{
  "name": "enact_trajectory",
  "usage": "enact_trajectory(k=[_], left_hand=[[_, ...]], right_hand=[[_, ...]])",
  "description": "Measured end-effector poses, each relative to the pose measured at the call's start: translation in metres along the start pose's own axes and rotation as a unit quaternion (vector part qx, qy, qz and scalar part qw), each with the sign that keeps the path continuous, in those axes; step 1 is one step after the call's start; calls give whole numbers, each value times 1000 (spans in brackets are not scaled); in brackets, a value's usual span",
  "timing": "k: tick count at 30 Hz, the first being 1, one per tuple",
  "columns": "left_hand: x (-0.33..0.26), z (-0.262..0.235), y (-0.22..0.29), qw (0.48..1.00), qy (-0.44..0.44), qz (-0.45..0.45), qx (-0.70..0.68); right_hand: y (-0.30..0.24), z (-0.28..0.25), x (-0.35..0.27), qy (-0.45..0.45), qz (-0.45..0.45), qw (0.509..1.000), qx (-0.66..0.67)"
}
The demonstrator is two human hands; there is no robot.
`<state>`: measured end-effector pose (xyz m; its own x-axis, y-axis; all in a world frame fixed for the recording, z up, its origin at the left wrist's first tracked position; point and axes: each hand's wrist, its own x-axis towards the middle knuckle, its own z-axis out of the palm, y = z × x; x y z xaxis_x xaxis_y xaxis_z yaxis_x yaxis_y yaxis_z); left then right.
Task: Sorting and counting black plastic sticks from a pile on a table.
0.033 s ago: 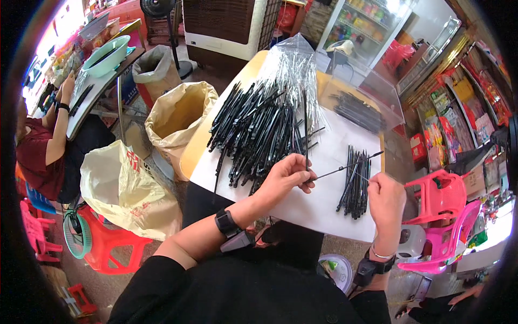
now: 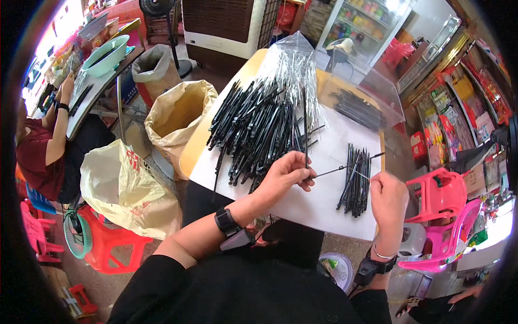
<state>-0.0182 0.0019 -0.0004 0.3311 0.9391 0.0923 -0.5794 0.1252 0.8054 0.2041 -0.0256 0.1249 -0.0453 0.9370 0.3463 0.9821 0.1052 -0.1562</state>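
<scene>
My left hand is closed in a pinch on a thin black stick, which slants up to the right above the table; its exact kind is unclear. Another dark stick rises upright from the same fingertips. At the right, my right hand is closed, and a thin pale strand runs from its fingers toward the slanted stick. Below that lies a small bundle of black sticks. A large heap of black sticks covers the table's left part, left of and beyond my left hand.
Clear plastic wrapping lies at the table's far end, beside a transparent box with more black sticks. Left stand an open tan sack and a pale yellow bag. Pink chairs stand right; another person sits far left.
My right hand has shifted very slightly to the right. My left hand keeps its pinch on the stick.
</scene>
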Motion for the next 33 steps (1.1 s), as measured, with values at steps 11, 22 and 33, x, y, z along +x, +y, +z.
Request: enact_trajectory(k=[11,22,33], left_hand=[[3,3,1,998,-25,-6,-63],[-2,1,4,999,-9,-18,-47],[2,1,-2,995,-17,-21,-93]], right_hand=[[-7,42,38,-138,132,891,413],[-13,63,30,25,134,780,610],[-9,109,20,5,146,790,595]])
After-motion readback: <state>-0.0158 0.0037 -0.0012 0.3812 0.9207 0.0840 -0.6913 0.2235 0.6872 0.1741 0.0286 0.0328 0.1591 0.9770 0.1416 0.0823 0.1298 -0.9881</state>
